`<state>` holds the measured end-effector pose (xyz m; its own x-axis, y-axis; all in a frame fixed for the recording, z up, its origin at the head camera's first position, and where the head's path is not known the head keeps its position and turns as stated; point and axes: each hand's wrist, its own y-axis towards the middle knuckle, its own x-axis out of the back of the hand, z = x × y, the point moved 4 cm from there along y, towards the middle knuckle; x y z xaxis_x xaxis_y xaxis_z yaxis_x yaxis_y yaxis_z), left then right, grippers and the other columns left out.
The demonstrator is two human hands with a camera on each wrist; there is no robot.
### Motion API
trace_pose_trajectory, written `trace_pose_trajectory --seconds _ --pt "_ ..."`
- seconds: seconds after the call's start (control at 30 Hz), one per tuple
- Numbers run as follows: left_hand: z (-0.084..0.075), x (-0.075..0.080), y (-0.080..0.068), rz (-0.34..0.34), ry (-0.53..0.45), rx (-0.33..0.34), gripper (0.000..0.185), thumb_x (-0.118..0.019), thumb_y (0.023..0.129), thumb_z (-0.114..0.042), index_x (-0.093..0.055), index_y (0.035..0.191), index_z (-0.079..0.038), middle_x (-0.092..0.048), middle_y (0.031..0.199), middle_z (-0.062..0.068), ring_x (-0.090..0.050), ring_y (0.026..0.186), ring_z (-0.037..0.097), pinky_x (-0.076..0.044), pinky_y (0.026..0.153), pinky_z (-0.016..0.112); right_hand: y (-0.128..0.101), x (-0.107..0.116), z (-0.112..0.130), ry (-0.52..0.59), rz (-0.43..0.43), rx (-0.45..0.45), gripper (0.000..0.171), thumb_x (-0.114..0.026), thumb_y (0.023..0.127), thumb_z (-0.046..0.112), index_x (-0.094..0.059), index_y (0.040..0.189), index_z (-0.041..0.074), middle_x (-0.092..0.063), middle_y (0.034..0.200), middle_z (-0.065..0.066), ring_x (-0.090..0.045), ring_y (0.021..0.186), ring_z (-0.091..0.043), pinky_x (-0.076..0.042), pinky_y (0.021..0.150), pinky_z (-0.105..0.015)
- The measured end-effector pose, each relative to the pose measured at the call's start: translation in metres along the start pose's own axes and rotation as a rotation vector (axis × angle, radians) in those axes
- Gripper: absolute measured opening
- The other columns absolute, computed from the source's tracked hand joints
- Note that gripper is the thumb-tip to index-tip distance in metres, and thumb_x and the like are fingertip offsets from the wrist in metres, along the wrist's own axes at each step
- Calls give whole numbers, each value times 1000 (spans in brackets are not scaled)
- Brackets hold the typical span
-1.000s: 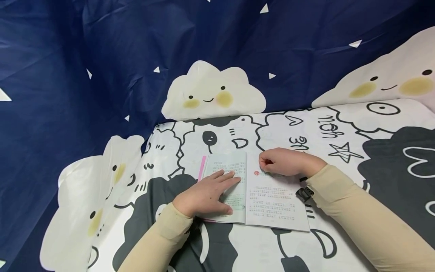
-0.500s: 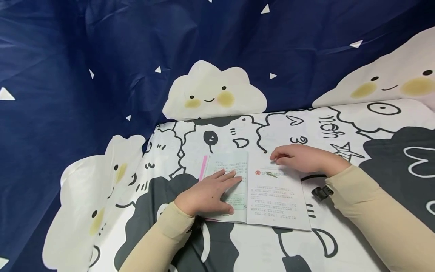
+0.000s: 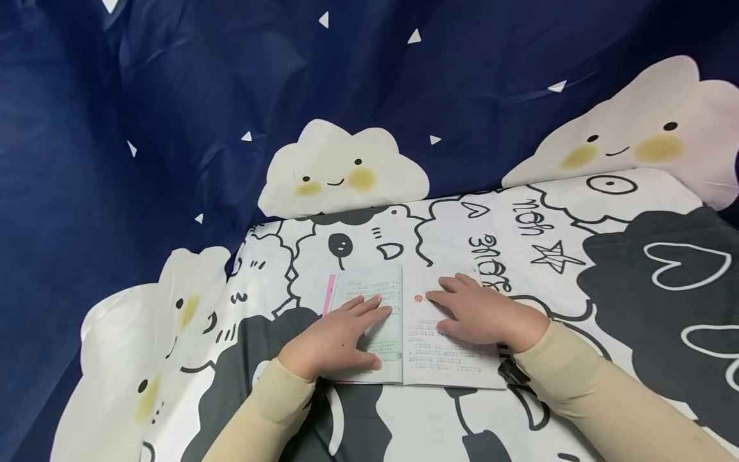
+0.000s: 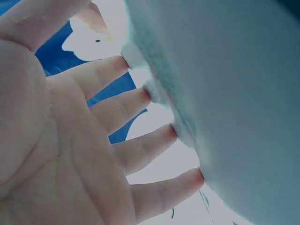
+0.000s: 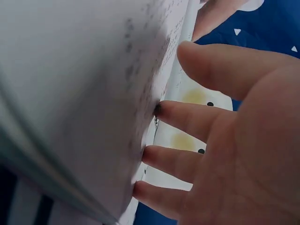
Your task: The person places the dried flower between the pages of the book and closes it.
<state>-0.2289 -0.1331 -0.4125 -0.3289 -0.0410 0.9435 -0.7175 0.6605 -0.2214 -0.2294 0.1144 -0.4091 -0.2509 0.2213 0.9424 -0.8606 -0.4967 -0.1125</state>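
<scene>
Backdrop: We see one dark blue cloth (image 3: 173, 96), creased and faintly glossy, scattered with small white triangles and printed with four smiling cream clouds with yellow cheeks.
Desk: One desk (image 3: 577, 212) lies under a smooth white-and-charcoal cover with thick black doodles: a star, hearts, a ring and loose lettering.
Sleeves: We count two, both of snug beige knit, reaching to the wrists.
Book: One thin paperback (image 3: 404, 366) lies open and flat near the middle of the desk, just in front of the person; its two matte rectangular pages carry rows of small print, and a pink cover edge shows at the left.
Left hand: We see the left hand (image 3: 335, 337) palm down on the left page, fingers (image 4: 117, 75) straight and spread, tips pressing the paper.
Right hand: The right hand (image 3: 482, 314) rests flat on the right page, fingers (image 5: 187, 117) extended and slightly apart, gripping nothing.
Strap: One small black buckle (image 3: 510, 372) sits at the right wrist.
</scene>
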Motion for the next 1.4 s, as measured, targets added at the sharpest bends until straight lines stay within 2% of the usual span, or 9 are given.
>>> trace_pose_trajectory --seconds 0.27,0.43,0.57,0.7,0.8,0.93,1.1,1.23,1.4 --pt "0 -6 -20 7 165 -95 112 -89 70 -53 -28 162 -33 -20 168 4 -20 152 30 -33 113 59 0 -3 -7 -12 1 -9 53 -64 97 29 -55 146 10 -43 155 -18 -33 144 -45 -34 110 -63" --pt "1 -2 -33 -16 317 -185 94 -83 77 -35 -37 159 -27 -33 163 5 -30 149 26 -34 114 52 -2 3 -19 7 -8 0 53 -64 97 31 -57 146 11 -45 155 -12 -34 145 -40 -34 110 -62" --pt "-11 12 -40 -176 409 -360 53 -71 76 -16 -68 129 -17 -63 137 2 -54 132 21 -43 108 44 0 6 -21 12 -7 19 54 -65 97 32 -57 146 12 -46 155 -12 -34 144 -40 -35 109 -63" --pt "-33 34 -45 -421 447 -537 17 -75 79 -15 -73 96 -17 -72 112 -3 -61 119 21 -41 108 45 -1 3 -24 22 7 18 55 -64 97 32 -55 148 12 -44 156 -12 -33 145 -40 -34 110 -63" --pt "-52 47 -45 -556 468 -615 26 -84 81 -29 -71 98 -15 -71 111 -2 -58 122 23 -36 112 49 -3 2 -27 54 1 3 60 -64 97 32 -50 152 13 -46 154 -14 -36 143 -40 -35 109 -62" --pt "-73 50 -29 -639 504 -707 41 -81 84 -41 -69 111 -13 -67 121 1 -53 129 24 -32 116 49 -1 6 -31 129 -45 -3 65 -60 100 30 -37 158 13 -47 152 -18 -41 140 -39 -36 109 -60" --pt "-93 40 -5 -650 505 -802 35 -67 95 -34 -65 125 -16 -57 141 6 -43 140 25 -29 119 45 1 12 -40 205 -108 44 52 -49 106 25 -41 154 5 -55 144 -19 -52 131 -39 -40 107 -58" --pt "-101 34 10 -597 424 -827 52 -70 95 -36 -57 143 -20 -44 154 9 -35 145 26 -24 121 42 -2 14 -54 302 -132 50 44 -42 109 29 -51 145 6 -63 133 -19 -59 124 -39 -43 104 -58" --pt "-95 19 36 -408 353 -675 96 -84 80 -52 -37 158 -22 -33 161 8 -29 147 27 -19 122 37 -3 20 -69 464 -141 9 60 -33 112 35 -17 163 8 -38 156 -23 -39 141 -44 -29 114 -60"
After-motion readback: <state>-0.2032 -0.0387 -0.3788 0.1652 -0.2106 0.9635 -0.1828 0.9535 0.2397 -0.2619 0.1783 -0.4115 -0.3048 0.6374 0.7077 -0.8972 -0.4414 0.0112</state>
